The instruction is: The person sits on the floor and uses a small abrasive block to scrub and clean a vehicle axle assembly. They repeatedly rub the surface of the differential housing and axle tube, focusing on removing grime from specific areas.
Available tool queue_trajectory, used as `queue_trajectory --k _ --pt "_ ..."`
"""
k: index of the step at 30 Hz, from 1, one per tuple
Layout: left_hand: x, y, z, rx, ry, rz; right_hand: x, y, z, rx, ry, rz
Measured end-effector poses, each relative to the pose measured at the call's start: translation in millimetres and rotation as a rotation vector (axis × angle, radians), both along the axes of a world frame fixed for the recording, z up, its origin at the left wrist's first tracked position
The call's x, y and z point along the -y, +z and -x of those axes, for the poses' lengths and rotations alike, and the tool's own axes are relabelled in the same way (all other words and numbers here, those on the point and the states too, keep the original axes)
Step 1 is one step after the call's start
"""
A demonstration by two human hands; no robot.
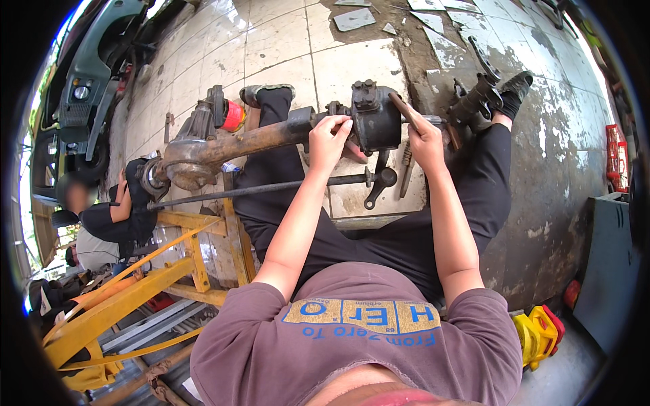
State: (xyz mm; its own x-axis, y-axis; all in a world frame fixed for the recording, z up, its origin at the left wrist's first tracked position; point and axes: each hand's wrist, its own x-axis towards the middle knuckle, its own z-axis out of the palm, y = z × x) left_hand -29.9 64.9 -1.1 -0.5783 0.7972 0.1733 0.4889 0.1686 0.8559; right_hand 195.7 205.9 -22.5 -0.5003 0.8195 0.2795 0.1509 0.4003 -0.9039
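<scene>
Gearbox [374, 116], black cast housing, mounted at the near end of a rusty axle beam [230, 143] that runs off to the left; sits between the person's spread legs, above the tiled floor [284, 40]. Left hand [329, 139]: fingers curled on the beam end just left of the gearbox, touching its flange; grip closed on that edge. Right hand [426, 141]: grip closed round a flat rusty tool [403, 108], its tip laid against the top right of the gearbox. Steel rod [257, 190], long and dark, lying below the beam, ending in a jointed arm [379, 181] under the gearbox. Second dark casting [474, 98], right of the gearbox, near the right foot. Yellow frame [135, 284], lower left, beneath the beam. Red cap [233, 116], behind the beam. Yellow-and-red item [538, 331], lower right on the floor. Another person [112, 210] crouched at far left, apart from the work
</scene>
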Motion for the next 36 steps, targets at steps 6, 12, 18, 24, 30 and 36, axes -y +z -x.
queue_trajectory --k 6,12,18,24,30,36 --pt "-4 3 0 -0.068 -0.014 -0.008 1 4 -1 0.014 0.006 0.020" --pt "-2 14 6 -0.135 -0.070 0.032 -1 -7 -2 -0.006 0.019 0.040" --pt "5 18 12 -0.172 -0.152 0.005 1 -1 -3 0.033 0.014 -0.079" --pt "22 36 40 -0.217 -0.026 -0.028 10 4 1 0.234 -0.057 -0.540" --pt "31 -14 93 -0.539 0.150 -0.138 -16 -25 18 0.115 -0.160 -0.055" --pt "44 -45 99 -0.502 0.118 -0.119 0 0 14 0.096 -0.046 -0.371"
